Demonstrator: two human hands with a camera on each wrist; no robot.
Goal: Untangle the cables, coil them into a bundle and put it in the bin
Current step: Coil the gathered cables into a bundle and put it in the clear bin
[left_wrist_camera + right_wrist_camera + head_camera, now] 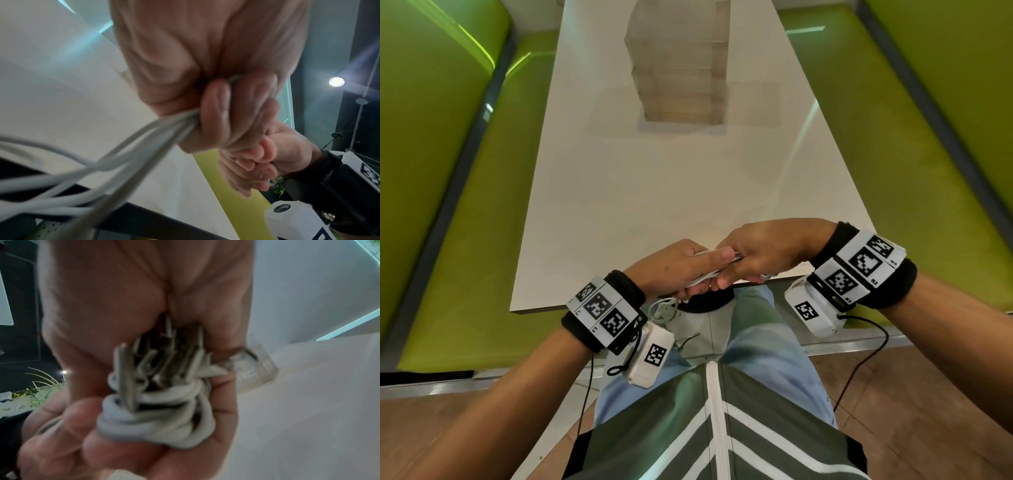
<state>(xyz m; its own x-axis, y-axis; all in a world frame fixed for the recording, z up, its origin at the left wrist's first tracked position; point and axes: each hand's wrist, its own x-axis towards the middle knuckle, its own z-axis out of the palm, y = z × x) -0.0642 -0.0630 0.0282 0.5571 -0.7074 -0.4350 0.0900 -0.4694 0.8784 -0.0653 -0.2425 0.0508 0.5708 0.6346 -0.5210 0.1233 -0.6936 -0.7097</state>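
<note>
Both hands meet at the near edge of the table (619,192) and hold the white cables (700,279) between them. The left hand (671,265) has its fingers (213,104) curled tight around a group of strands, and from under these fingers the strands run out loose, cross each other and hang down toward the person's lap in open loops. The right hand (763,251) touches the left one, thumb (717,257) lying over the cables, fingers folded under them. In the right wrist view the fingers (68,434) of this hand close around a wound part of the cables (162,410), where several turns go around the bunch and bent loop ends stick up just above the fingertips toward the palm; this view is blurred, so the number of turns I cannot tell. In the left wrist view the right hand (273,155) shows just behind the left fingers, also closed. A clear bin (678,61) stands on the table well apart from the fingers, at the far end, and the cables are not in it. Green benches (458,205) run along both sides of the table
</note>
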